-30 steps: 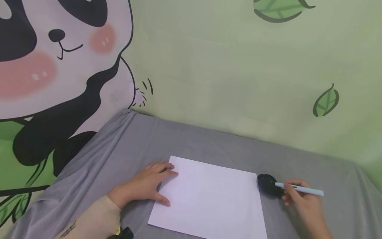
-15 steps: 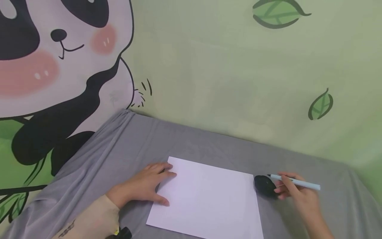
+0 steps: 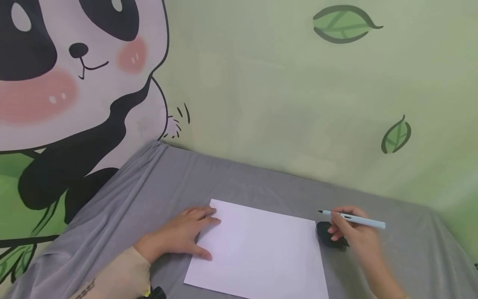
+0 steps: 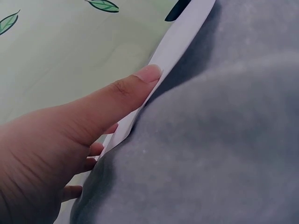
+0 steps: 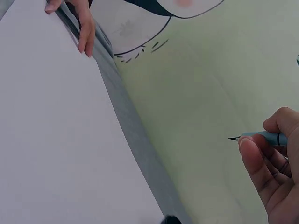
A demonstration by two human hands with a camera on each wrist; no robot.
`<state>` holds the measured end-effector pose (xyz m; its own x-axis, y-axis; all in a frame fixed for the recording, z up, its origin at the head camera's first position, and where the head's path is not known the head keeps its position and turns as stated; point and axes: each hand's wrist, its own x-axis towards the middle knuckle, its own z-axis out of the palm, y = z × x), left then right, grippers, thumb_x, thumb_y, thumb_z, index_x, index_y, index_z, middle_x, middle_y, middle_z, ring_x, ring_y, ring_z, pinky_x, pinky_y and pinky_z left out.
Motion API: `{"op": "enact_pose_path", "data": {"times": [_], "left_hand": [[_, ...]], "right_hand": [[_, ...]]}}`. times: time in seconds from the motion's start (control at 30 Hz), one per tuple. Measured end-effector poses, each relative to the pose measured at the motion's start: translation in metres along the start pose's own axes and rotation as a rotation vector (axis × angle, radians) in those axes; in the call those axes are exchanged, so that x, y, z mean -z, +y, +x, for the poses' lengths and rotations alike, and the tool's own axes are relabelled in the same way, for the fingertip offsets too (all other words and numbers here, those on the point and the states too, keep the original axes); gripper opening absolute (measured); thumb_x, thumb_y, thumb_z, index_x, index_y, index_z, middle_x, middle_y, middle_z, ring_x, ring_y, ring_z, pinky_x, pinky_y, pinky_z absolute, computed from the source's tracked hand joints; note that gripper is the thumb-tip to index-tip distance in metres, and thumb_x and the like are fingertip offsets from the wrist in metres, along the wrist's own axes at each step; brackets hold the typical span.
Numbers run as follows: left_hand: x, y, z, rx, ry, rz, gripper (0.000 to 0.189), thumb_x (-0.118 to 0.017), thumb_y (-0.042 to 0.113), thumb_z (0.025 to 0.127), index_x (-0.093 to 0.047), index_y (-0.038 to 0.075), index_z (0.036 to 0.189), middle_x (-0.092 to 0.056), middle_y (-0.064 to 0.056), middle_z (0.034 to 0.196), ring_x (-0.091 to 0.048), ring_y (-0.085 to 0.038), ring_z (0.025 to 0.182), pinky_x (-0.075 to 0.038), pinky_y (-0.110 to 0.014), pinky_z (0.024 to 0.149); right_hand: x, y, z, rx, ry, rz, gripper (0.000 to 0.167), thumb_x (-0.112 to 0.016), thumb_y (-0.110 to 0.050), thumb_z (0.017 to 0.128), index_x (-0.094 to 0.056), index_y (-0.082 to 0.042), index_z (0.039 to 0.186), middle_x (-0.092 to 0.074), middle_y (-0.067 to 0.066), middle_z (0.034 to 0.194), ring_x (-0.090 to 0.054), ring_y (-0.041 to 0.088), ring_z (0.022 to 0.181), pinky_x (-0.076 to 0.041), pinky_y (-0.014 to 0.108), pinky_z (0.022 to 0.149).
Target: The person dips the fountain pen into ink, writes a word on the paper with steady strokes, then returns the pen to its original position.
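A white sheet of paper (image 3: 261, 249) lies on the grey cloth. My left hand (image 3: 183, 234) rests on its left edge with thumb and fingers spread; in the left wrist view the thumb (image 4: 126, 91) lies on that edge. My right hand (image 3: 356, 234) pinches a light blue pen (image 3: 364, 220) between thumb and fingers, off the sheet's upper right corner. Its dark pointed tip faces left, and in the right wrist view the pen tip (image 5: 233, 138) shows in front of the fingertips. A rounded black object (image 3: 325, 234) sits at the paper's right edge, partly covered by the right hand.
Grey cloth (image 3: 239, 174) covers the surface around the paper. Behind it rises a pale green backdrop (image 3: 261, 104) printed with a panda (image 3: 123, 83) and leaves. A small black item (image 3: 157, 292) lies near the left sleeve (image 3: 119, 274) at the bottom edge.
My right hand has moved left with the pen, from beside the black object to partly over it. The pen tip now stands near the paper's corner. My left hand stays on the sheet.
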<state>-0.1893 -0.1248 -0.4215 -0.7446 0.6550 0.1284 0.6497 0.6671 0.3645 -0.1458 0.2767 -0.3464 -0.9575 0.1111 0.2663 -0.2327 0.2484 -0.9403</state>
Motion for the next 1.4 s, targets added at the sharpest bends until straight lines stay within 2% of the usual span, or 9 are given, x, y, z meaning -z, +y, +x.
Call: {"op": "enact_pose_path", "data": {"times": [0.2,0.33,0.47,0.53,0.73,0.93,1.1,1.27,1.4], "left_hand": [[-0.002,-0.001,0.000,0.001,-0.005,-0.003,0.085,-0.074,0.063,0.068,-0.054,0.016,0.135,-0.045,-0.013,0.146,-0.042,-0.034,0.134,-0.033,-0.054,0.109],[-0.002,-0.001,0.000,-0.012,0.013,0.009,0.083,-0.075,0.062,0.068,-0.055,0.016,0.134,-0.047,-0.013,0.144,-0.044,-0.033,0.133,-0.033,-0.053,0.109],[-0.002,-0.001,0.000,-0.020,0.026,0.029,0.083,-0.075,0.062,0.067,-0.056,0.016,0.134,-0.048,-0.012,0.144,-0.044,-0.032,0.133,-0.034,-0.052,0.109],[-0.002,-0.001,0.000,-0.018,0.025,0.030,0.083,-0.075,0.062,0.067,-0.056,0.016,0.134,-0.048,-0.012,0.144,-0.044,-0.032,0.133,-0.034,-0.052,0.109],[-0.003,-0.003,-0.001,-0.008,0.014,0.014,0.084,-0.074,0.063,0.068,-0.055,0.017,0.135,-0.046,-0.011,0.146,-0.043,-0.033,0.134,-0.034,-0.053,0.109],[-0.002,-0.002,-0.001,-0.011,0.014,0.016,0.083,-0.075,0.062,0.068,-0.055,0.017,0.135,-0.046,-0.012,0.145,-0.043,-0.033,0.134,-0.034,-0.053,0.109],[-0.002,-0.002,-0.001,-0.007,0.011,0.019,0.083,-0.075,0.062,0.068,-0.055,0.016,0.135,-0.046,-0.012,0.146,-0.043,-0.033,0.134,-0.034,-0.053,0.109],[-0.002,-0.003,-0.001,-0.011,0.012,0.018,0.083,-0.074,0.062,0.068,-0.055,0.016,0.135,-0.046,-0.012,0.146,-0.043,-0.033,0.134,-0.034,-0.052,0.109],[-0.003,-0.003,-0.001,-0.015,0.013,0.024,0.083,-0.074,0.063,0.068,-0.055,0.017,0.134,-0.046,-0.012,0.146,-0.043,-0.033,0.134,-0.034,-0.052,0.109]], "right_hand": [[-0.023,-0.002,0.004,0.002,-0.014,-0.009,0.008,-0.061,-0.002,0.091,-0.059,-0.009,0.088,-0.061,-0.002,0.060,-0.059,0.009,0.049,-0.049,0.023,0.044],[-0.037,-0.005,0.006,0.022,-0.047,-0.091,0.002,-0.059,-0.001,0.092,-0.058,0.001,0.092,-0.059,-0.005,0.056,-0.055,0.010,0.046,-0.047,0.022,0.043],[-0.048,-0.004,0.007,0.051,-0.099,-0.121,0.013,-0.058,-0.002,0.093,-0.055,0.010,0.095,-0.059,-0.007,0.059,-0.057,0.008,0.048,-0.048,0.023,0.043],[-0.053,-0.002,0.006,0.054,-0.121,-0.112,0.015,-0.058,-0.003,0.094,-0.055,0.011,0.096,-0.060,-0.006,0.062,-0.059,0.007,0.050,-0.050,0.023,0.044],[-0.069,0.005,0.004,0.014,-0.169,-0.081,0.018,-0.058,-0.006,0.094,-0.053,0.012,0.098,-0.064,-0.003,0.067,-0.063,0.006,0.056,-0.052,0.024,0.047],[-0.085,0.012,0.002,-0.020,-0.190,-0.053,0.019,-0.059,-0.005,0.094,-0.053,0.013,0.098,-0.065,-0.003,0.068,-0.063,0.006,0.056,-0.053,0.025,0.047],[-0.098,0.020,0.000,-0.038,-0.214,-0.026,0.018,-0.061,-0.003,0.091,-0.054,0.012,0.096,-0.066,0.003,0.069,-0.063,0.008,0.055,-0.053,0.026,0.047],[-0.110,0.030,-0.003,-0.073,-0.206,-0.033,0.014,-0.063,0.000,0.089,-0.056,0.011,0.094,-0.066,0.012,0.071,-0.062,0.008,0.054,-0.053,0.026,0.047],[-0.118,0.037,-0.006,-0.116,-0.175,-0.058,0.009,-0.063,0.001,0.088,-0.058,0.008,0.093,-0.065,0.013,0.069,-0.060,0.009,0.051,-0.051,0.024,0.046]]}}
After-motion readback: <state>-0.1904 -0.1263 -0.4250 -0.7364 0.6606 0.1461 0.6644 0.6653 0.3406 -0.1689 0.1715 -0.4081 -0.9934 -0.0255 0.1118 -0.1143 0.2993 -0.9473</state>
